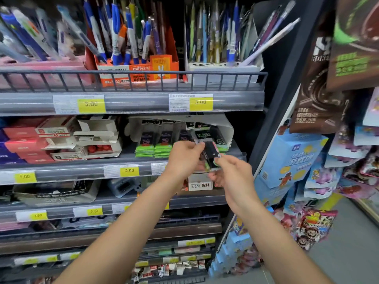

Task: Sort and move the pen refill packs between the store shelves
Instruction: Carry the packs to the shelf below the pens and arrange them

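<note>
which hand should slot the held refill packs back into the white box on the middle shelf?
Probably left. The left hand pinches the top of the refill packs and is nearest the white box. The right hand holds their lower end, farther out.

Two bare forearms, left hand (185, 158) & right hand (232, 175) apparently ringless, no sleeves visible.

Bright, even store light falls from above, leaving the recesses behind the pens (127, 35) dark. Motion blur smears the upper left corner and the hanging snack packets (320, 95) at right (their print barely legible). Wide-angle distortion bows the shelf rail (131, 73) and tilts the side rack. Price tags (91, 103) show soft glare.
</note>
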Tool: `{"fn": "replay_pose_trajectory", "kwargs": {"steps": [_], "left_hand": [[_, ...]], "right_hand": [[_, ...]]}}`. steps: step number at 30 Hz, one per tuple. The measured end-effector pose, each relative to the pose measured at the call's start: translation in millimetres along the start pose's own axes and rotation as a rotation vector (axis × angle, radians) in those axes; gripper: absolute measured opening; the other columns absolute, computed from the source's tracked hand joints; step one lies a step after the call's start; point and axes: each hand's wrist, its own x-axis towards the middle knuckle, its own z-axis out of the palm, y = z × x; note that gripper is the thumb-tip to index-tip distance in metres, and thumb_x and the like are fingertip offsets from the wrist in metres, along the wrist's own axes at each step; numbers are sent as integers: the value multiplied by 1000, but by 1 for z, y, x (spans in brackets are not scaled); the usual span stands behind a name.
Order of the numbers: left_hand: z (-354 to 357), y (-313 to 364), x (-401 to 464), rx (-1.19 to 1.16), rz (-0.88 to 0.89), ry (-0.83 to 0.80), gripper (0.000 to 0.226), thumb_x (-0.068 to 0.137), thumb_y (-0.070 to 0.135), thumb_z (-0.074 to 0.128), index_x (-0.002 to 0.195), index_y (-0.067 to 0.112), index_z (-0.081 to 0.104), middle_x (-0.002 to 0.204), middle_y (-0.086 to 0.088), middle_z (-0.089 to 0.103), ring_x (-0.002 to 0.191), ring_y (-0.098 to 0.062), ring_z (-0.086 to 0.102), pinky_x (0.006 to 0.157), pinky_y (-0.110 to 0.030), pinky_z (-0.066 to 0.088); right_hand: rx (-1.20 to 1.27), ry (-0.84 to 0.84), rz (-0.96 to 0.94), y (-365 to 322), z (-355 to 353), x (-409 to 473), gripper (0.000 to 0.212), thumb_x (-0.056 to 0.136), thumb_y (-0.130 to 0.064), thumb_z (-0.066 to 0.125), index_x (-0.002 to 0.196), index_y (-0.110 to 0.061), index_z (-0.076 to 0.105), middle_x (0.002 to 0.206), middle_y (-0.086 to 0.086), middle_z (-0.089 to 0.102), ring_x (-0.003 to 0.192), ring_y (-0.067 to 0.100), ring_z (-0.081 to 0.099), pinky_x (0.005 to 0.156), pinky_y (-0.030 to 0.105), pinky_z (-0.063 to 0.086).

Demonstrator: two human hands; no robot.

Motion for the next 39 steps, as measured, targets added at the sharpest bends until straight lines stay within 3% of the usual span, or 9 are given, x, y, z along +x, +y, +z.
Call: {"fn": "replay_pose_trajectory", "kwargs": {"steps": [3,5,10,14,17,22,27,33,39], "left_hand": [[-10,-8,3,411,229,161,43,99,24,64,138,8,60,73,3,76,60,-10,68,70,-31,58],[-12,-16,1,578,427,197,37,98,21,64,134,13,65,82,14,70,67,-5,62,76,-25,51],[-17,-23,13,943,750,230,33,97,13,65,129,7,70,110,-13,67,107,-35,56,94,-40,44],[-24,-15,27,1230,635,90,39,105,30,54,139,13,62,116,-17,70,107,-43,63,90,-49,47],[-31,-16,31,1252,623,67,36,107,35,51,131,12,64,111,-16,72,102,-41,67,84,-46,50],[-35,-18,37,1306,647,102,37,108,43,49,125,20,72,110,-8,76,103,-35,69,87,-44,51],[-38,-13,42,1329,581,117,46,102,60,49,128,30,73,117,-4,77,116,-33,65,105,-47,37],[-41,-8,47,1330,560,69,49,100,65,46,129,34,72,137,0,68,132,-36,52,111,-54,32],[-33,-19,43,1414,602,88,45,104,61,43,134,39,67,137,0,67,135,-34,47,106,-52,34]], "right_hand": [[32,66,33,-6,0,16,10,91,-3,63,83,-3,69,62,12,66,50,19,59,52,24,53],[70,92,30,-10,0,26,5,90,-4,64,87,-2,69,63,12,67,50,19,58,54,24,53],[87,193,24,-13,4,52,17,94,-8,66,110,-7,60,67,10,75,53,19,69,53,24,55],[-273,189,-95,-1,-6,52,22,96,-39,64,104,-27,47,76,4,76,56,23,73,69,45,63],[-770,163,-410,8,-26,43,26,98,-56,47,112,-34,44,73,-5,71,64,18,69,73,43,56],[-1293,62,-1001,10,-39,37,34,99,-26,59,132,-19,61,124,5,54,70,27,63,51,39,54],[-1455,87,-1027,1,-24,55,38,83,1,73,119,-11,74,120,7,72,55,37,66,44,36,49],[-1623,101,-925,-5,-17,68,38,80,-4,76,118,-11,74,116,10,70,53,38,64,48,32,31],[-1541,69,-984,6,-24,67,39,93,-8,64,132,-10,66,129,5,68,53,39,63,44,35,43]]}}
